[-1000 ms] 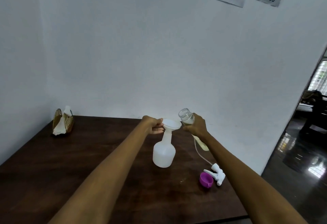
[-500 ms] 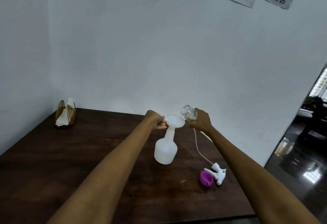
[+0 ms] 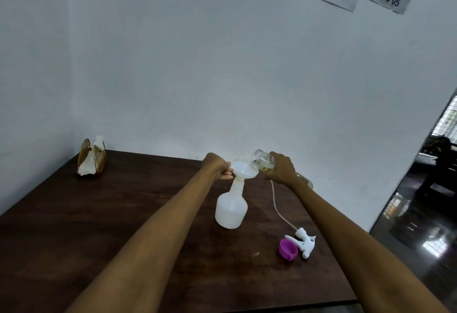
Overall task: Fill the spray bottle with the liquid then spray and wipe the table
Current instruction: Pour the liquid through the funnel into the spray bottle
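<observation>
A white spray bottle (image 3: pixel 231 210) stands on the dark wooden table (image 3: pixel 99 226) with a white funnel (image 3: pixel 245 169) in its neck. My left hand (image 3: pixel 217 165) pinches the funnel's left rim. My right hand (image 3: pixel 280 170) grips a clear bottle of yellowish liquid (image 3: pixel 262 161), tilted with its open mouth just above the funnel's right edge. No stream of liquid is visible. The white spray trigger head (image 3: pixel 303 243) with its thin tube lies on the table at the right.
A purple cap (image 3: pixel 288 250) lies beside the trigger head. A wire napkin holder with white tissues (image 3: pixel 92 160) stands at the table's far left corner. White walls close the back and left. An open doorway lies to the right.
The clear bottle has tipped from nearly upright toward level, its mouth lowered to the funnel's rim. My left hand stays on the funnel. The camera view has shifted slightly.
</observation>
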The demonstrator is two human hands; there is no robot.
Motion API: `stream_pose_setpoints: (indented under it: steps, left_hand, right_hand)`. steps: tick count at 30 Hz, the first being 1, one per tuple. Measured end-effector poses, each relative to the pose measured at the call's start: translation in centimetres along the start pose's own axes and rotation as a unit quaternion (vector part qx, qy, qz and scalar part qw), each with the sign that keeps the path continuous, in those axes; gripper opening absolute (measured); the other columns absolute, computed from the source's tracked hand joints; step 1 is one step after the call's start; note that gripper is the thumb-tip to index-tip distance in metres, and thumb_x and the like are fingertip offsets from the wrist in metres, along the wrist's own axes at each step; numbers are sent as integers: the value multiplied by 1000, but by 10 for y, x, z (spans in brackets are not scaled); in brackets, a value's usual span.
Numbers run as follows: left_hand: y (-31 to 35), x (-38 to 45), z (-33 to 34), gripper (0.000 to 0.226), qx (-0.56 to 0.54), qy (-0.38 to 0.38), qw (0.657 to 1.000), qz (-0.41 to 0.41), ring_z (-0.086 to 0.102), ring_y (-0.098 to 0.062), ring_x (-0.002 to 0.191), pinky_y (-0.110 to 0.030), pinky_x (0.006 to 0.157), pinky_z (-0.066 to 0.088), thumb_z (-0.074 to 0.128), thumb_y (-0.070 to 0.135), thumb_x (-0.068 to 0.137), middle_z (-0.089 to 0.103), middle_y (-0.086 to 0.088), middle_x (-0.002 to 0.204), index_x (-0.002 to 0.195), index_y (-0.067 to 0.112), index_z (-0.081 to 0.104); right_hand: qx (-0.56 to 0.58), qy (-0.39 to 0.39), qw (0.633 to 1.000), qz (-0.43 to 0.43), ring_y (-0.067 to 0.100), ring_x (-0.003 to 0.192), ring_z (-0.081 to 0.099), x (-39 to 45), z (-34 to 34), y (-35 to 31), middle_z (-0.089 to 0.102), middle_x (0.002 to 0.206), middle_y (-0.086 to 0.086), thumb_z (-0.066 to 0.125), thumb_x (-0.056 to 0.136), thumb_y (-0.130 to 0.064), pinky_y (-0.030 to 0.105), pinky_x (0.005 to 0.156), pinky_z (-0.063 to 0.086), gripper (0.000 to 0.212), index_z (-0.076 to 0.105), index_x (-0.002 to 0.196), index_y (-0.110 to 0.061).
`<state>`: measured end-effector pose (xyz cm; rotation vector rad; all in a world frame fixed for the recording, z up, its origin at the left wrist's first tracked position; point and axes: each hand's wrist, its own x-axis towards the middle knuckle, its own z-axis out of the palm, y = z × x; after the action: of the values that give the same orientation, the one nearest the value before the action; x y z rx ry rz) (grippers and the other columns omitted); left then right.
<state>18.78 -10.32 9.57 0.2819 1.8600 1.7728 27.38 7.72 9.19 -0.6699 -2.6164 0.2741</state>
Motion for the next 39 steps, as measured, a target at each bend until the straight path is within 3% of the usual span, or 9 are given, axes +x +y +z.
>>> stream_pose_setpoints:
  steps: [4, 6, 13, 17, 28, 30, 33, 36, 39]
  left_hand:
    - [0, -1, 0, 28, -9, -1, 1000, 0, 48, -14, 53, -25, 55, 57, 51, -3, 95, 49, -11, 64, 67, 1, 48]
    - [-1, 0, -1, 28, -7, 2, 1000, 4, 49, -14, 53, -22, 41, 53, 52, -4, 94, 50, -11, 64, 67, 1, 48]
    - [0, -3, 0, 29, -2, 2, 1000, 7, 47, -15, 53, -21, 32, 47, 50, -5, 94, 49, -12, 64, 66, 1, 47]
    - [0, -5, 1, 29, 4, 7, 1000, 10, 47, -15, 52, -21, 30, 46, 50, -5, 95, 48, -12, 63, 66, 1, 47]
    - [2, -11, 4, 30, 0, 6, 1000, 5, 47, -15, 53, -21, 29, 45, 50, -6, 95, 47, -12, 63, 65, 1, 46]
    - [3, -12, 6, 32, -9, 3, 1000, 4, 45, -15, 52, -21, 37, 50, 48, -6, 95, 45, -12, 63, 65, 1, 45]
    - [4, -15, 7, 33, -22, -5, 1000, -6, 44, -14, 53, -28, 76, 57, 45, -5, 97, 43, -11, 63, 64, 2, 44]
    - [4, -16, 6, 33, -9, -6, 1000, -3, 44, -14, 53, -19, 38, 50, 46, -5, 96, 44, -12, 63, 64, 2, 44]
    - [3, -18, 4, 31, 0, -3, 1000, 3, 46, -15, 52, -21, 29, 44, 48, -6, 95, 46, -13, 63, 65, 2, 45]
  right_hand:
    - [-7, -3, 1000, -7, 23, 78, 48, 0, -2, -4, 53, 81, 2, 72, 63, -9, 29, 69, 35, 35, 43, 83, -17]
    - [-8, -6, 1000, -10, 23, 78, 48, -1, -3, -5, 53, 82, 2, 71, 63, -8, 29, 69, 34, 36, 43, 83, -17]
    - [0, -11, 1000, -9, 25, 77, 49, -4, -5, -9, 53, 80, 1, 63, 55, -20, 28, 70, 33, 34, 43, 82, -17]
    - [-18, 2, 1000, -13, 24, 78, 46, -5, -5, -9, 52, 81, 1, 68, 66, -8, 29, 71, 33, 33, 43, 84, -17]
    - [-42, -3, 999, -20, 24, 80, 47, -8, -9, -10, 51, 84, 1, 68, 66, -15, 27, 72, 32, 32, 50, 91, -16]
    - [-47, 2, 999, -21, 22, 79, 45, -7, -8, -9, 51, 84, 1, 69, 68, -10, 28, 72, 32, 33, 54, 97, -11]
    - [-50, 8, 998, -25, 22, 78, 45, -7, -9, -11, 51, 83, 0, 68, 68, -10, 28, 71, 32, 30, 51, 92, -14]
    - [-53, 8, 998, -25, 24, 79, 48, -7, -10, -12, 53, 83, 1, 68, 67, -10, 28, 71, 33, 30, 53, 93, -14]
    - [-40, -3, 999, -23, 24, 78, 46, -8, -12, -13, 53, 82, 2, 68, 62, -16, 28, 71, 33, 34, 45, 87, -18]
